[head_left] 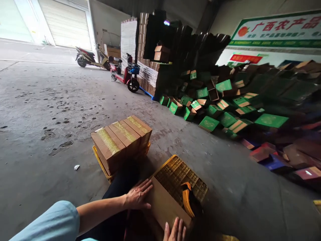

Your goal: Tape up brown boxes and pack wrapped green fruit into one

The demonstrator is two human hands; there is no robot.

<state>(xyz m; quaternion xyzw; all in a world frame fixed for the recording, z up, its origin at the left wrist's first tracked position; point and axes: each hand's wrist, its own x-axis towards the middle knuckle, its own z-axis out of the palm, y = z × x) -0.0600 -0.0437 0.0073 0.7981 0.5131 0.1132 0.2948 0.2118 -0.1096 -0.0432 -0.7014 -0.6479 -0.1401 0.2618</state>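
Note:
A plain brown cardboard box (pixel 168 201) lies in front of me, partly on a yellow plastic crate (pixel 173 167). My left hand (pixel 139 194) rests on the box's left edge, fingers stretched out. At the near end, my right hand (pixel 175 231) touches the top with its fingers extended; the rest of that hand is cut off by the frame. An orange and black tool (pixel 187 201), shaped like a tape dispenser, is beside the box on the crate. To the left, several taped cardboard boxes (pixel 122 135) stand side by side on another yellow crate (pixel 98 163).
Many green cartons (pixel 209 123) are heaped at the right, with blue and red ones (pixel 277 164) nearer. Wrapped box stacks (pixel 129 42) stand at the back beside a red scooter (pixel 124 77) and a second scooter (pixel 91 58). White scrap (pixel 76 167) lies on the concrete floor (pixel 62 110).

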